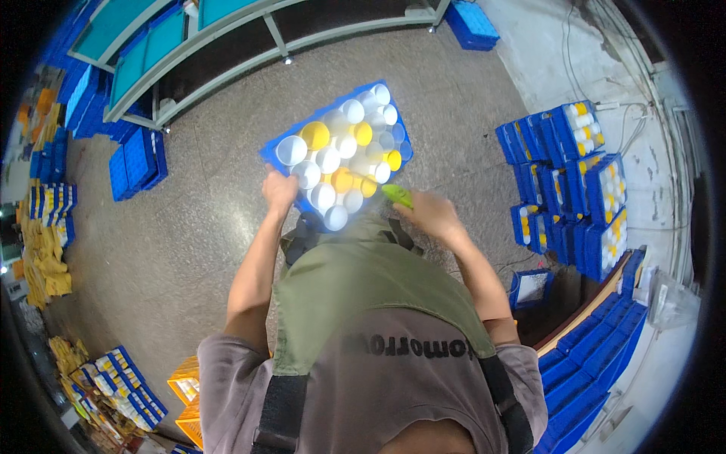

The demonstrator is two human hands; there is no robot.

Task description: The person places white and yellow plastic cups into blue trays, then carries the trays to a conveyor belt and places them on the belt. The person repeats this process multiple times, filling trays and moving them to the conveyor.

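A blue crate (274,146), tilted in front of my body, holds several white and yellow round, open-topped cups. One yellow cup (315,136) stands near its left side, beside a large white cup (291,150). My left hand (280,189) grips the crate's near left edge, its fingers partly hidden by the rim. My right hand (431,214) is closed round a bright green hand tool (397,196) just off the crate's near right side. The tool's tip points toward the cups and is too blurred to make out its exact kind.
Stacked blue crates (567,181) with white and yellow pieces stand by the right wall. A metal-framed table (219,34) with teal panels is at the far left. More blue crates (138,163) sit on the floor below it. Orange crates (185,382) are at my near left.
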